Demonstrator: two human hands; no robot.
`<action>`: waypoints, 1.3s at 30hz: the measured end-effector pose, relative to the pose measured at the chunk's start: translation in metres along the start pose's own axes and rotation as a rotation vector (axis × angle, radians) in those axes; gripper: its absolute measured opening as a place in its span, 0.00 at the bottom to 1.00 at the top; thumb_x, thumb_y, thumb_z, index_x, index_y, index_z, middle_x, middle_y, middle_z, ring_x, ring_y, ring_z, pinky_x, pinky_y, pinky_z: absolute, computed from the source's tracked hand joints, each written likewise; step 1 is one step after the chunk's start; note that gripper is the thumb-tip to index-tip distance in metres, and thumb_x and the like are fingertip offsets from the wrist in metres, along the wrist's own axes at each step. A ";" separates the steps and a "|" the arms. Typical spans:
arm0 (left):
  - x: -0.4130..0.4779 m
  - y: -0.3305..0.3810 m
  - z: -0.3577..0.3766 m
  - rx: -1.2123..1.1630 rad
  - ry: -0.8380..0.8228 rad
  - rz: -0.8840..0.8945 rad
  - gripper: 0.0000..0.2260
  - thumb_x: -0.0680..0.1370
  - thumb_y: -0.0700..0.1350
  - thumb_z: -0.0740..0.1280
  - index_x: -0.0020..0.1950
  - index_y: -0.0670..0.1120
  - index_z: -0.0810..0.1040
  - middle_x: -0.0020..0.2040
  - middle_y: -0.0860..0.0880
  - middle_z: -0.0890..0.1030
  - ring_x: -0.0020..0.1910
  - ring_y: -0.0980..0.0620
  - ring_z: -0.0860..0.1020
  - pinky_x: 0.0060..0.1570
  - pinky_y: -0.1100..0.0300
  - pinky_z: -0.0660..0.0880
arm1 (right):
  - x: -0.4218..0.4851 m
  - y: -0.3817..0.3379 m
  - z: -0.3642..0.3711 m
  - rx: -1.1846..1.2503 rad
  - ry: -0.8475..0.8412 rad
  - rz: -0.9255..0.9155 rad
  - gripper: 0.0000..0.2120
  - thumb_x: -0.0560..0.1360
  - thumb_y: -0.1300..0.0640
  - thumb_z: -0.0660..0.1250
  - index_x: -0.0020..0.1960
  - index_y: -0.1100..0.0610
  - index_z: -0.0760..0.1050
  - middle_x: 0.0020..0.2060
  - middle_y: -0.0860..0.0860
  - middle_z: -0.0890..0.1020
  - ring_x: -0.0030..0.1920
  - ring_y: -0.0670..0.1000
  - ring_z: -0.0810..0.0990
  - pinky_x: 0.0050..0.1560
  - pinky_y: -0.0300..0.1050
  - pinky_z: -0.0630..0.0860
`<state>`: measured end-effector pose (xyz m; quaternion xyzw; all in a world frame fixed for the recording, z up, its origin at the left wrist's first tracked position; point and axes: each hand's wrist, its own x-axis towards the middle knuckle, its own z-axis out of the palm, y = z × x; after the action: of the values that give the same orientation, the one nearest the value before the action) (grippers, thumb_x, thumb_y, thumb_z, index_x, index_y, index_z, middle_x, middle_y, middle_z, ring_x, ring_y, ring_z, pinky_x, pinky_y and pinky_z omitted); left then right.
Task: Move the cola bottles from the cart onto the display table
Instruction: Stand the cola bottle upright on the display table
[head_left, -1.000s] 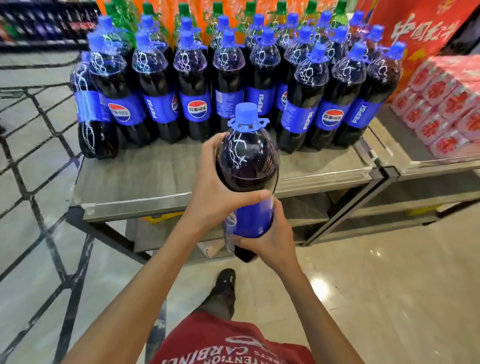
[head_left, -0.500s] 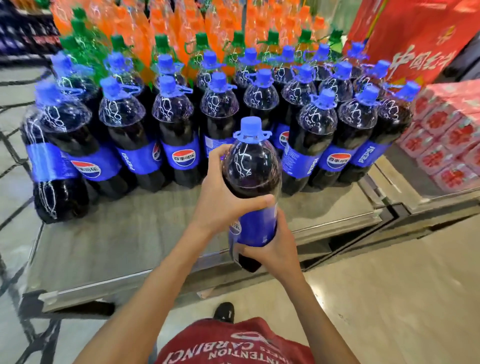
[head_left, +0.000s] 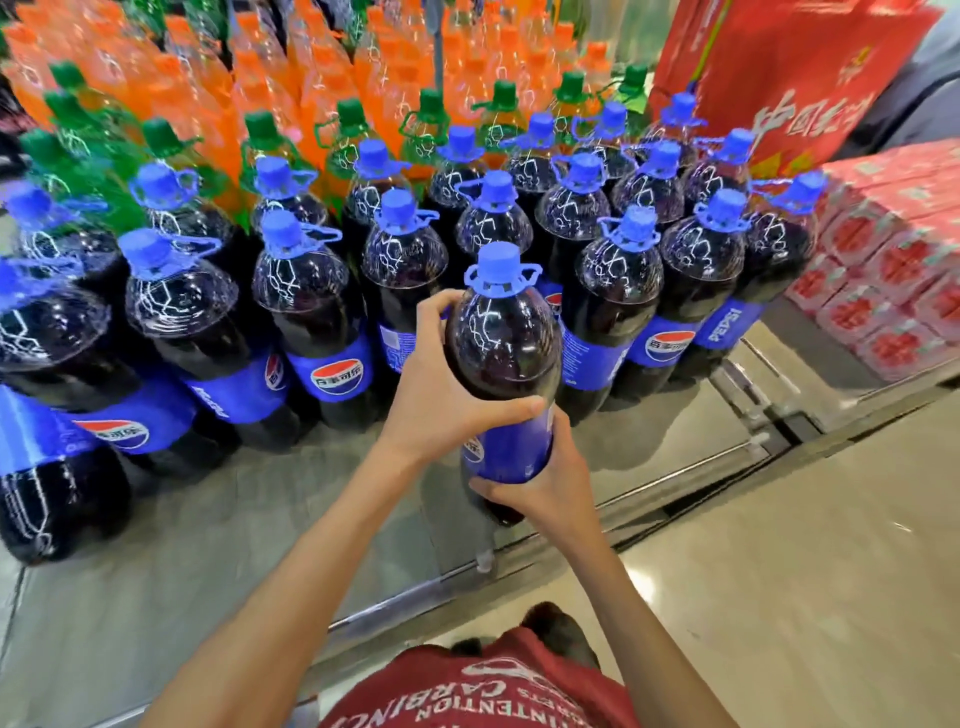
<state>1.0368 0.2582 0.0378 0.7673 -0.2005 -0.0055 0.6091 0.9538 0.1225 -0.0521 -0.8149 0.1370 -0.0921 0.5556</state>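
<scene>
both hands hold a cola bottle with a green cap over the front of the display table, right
No: the head view shows the cap of the held cola bottle is blue, not green; green caps are on bottles farther back. The left hand and right hand do hold it over the front of the display table.

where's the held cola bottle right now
The cola bottle is central in the head view, upright between left hand and right hand, over the display table, before the standing bottles.

My red T-shirt (head_left: 483, 691) and bare forearms (head_left: 311, 561)
White lettering and a white emblem cross the shirt at the bottom of the frame; a dark shoe (head_left: 563, 631) shows just above it.
</scene>
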 end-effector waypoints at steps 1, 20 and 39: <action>0.004 -0.001 0.001 0.005 -0.007 -0.002 0.46 0.57 0.46 0.85 0.69 0.50 0.64 0.62 0.58 0.75 0.61 0.61 0.77 0.63 0.64 0.72 | 0.004 0.002 0.000 0.000 0.005 0.006 0.42 0.54 0.45 0.86 0.62 0.43 0.67 0.51 0.36 0.80 0.51 0.42 0.81 0.51 0.47 0.82; 0.058 -0.036 0.011 0.106 -0.112 0.035 0.51 0.57 0.42 0.87 0.71 0.53 0.59 0.66 0.54 0.74 0.67 0.57 0.74 0.70 0.52 0.71 | 0.080 0.048 0.017 0.032 0.151 0.037 0.41 0.56 0.54 0.86 0.63 0.50 0.68 0.56 0.44 0.82 0.54 0.44 0.83 0.54 0.51 0.82; 0.073 -0.041 0.024 0.223 -0.090 0.168 0.51 0.57 0.51 0.87 0.73 0.49 0.63 0.67 0.49 0.67 0.69 0.54 0.70 0.69 0.62 0.67 | 0.086 0.055 0.035 -0.248 0.373 -0.020 0.46 0.55 0.47 0.86 0.65 0.61 0.69 0.65 0.55 0.68 0.64 0.58 0.73 0.56 0.57 0.78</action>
<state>1.1101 0.2201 0.0101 0.8097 -0.2904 0.0332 0.5089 1.0390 0.1060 -0.1166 -0.8473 0.2394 -0.2289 0.4151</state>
